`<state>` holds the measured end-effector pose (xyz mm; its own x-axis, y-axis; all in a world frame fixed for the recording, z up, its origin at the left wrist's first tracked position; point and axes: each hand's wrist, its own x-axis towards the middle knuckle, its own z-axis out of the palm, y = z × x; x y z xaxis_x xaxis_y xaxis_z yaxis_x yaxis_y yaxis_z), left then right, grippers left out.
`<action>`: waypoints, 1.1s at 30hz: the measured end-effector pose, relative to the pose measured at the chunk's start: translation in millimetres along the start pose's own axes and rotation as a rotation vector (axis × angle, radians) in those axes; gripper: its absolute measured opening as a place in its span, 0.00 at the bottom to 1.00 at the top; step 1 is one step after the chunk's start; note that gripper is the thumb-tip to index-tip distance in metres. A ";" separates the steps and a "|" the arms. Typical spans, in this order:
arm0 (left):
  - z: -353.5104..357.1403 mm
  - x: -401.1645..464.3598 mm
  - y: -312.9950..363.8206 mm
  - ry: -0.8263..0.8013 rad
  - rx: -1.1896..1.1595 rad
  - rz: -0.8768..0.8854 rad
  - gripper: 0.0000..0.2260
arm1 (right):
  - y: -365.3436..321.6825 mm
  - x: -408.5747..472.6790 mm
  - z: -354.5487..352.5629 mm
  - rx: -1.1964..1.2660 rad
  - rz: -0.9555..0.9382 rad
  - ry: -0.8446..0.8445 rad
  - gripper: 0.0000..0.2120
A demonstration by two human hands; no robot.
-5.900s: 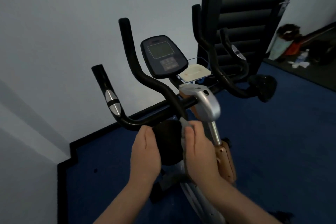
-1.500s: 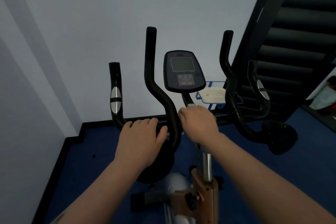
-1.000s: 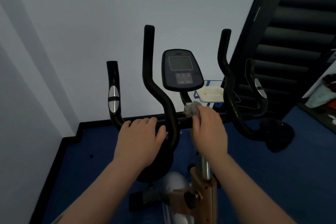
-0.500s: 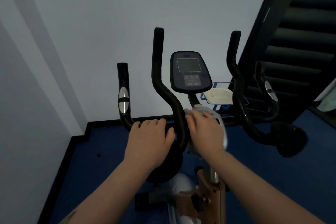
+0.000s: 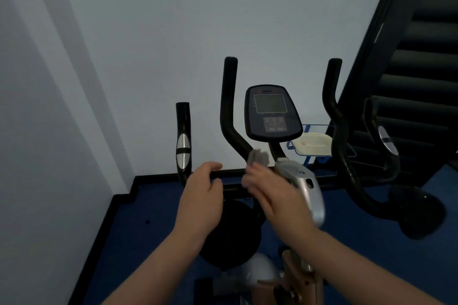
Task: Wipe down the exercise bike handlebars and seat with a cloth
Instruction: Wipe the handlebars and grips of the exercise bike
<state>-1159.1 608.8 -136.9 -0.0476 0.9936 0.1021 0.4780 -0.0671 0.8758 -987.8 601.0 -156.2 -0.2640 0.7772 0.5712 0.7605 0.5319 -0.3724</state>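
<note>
Cloth on handlebar bend, just below the console.

The black, foam-covered tubular handlebars [image 5: 229, 116] curve up either side of the oval console [image 5: 272, 112]. A crumpled grey cloth [image 5: 259, 157] sits against the inner left bar's bend, pinched by the right hand [image 5: 270, 188], which is motion-blurred. The left hand [image 5: 202, 193] curls loosely at the crossbar [image 5: 233, 173] left of the cloth; whether it touches the bar is unclear.
</note>
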 end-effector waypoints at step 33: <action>-6.1 -0.5 -19.6 -0.182 0.218 0.301 0.14 | -84.4 -55.0 0.5 0.709 0.905 0.435 0.16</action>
<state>-1173.7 609.1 -151.3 0.2696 0.9335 0.2365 0.6222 -0.3563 0.6971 -1037.8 513.5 -156.6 0.5143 0.8563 0.0467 0.0406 0.0301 -0.9987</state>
